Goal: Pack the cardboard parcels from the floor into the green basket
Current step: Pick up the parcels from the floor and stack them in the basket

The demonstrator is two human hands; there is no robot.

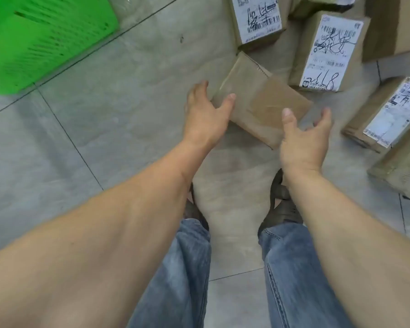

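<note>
A plain brown cardboard parcel [258, 98] lies on the tiled floor in front of me, taped across its top. My left hand [205, 114] is at its left end, fingers spread, thumb resting on the top face. At the parcel's near right corner my right hand [303, 140] is spread open, its thumb over the edge. Neither hand is closed around it. The green basket [33, 41], slotted plastic, sits at the upper left, partly cut off by the frame.
Several more parcels with white shipping labels lie beyond and to the right: one at the top [256, 17], one beside it [329, 53], one at the right edge [384, 114]. A large box [398, 24] fills the top right corner. My jeans and shoes are below.
</note>
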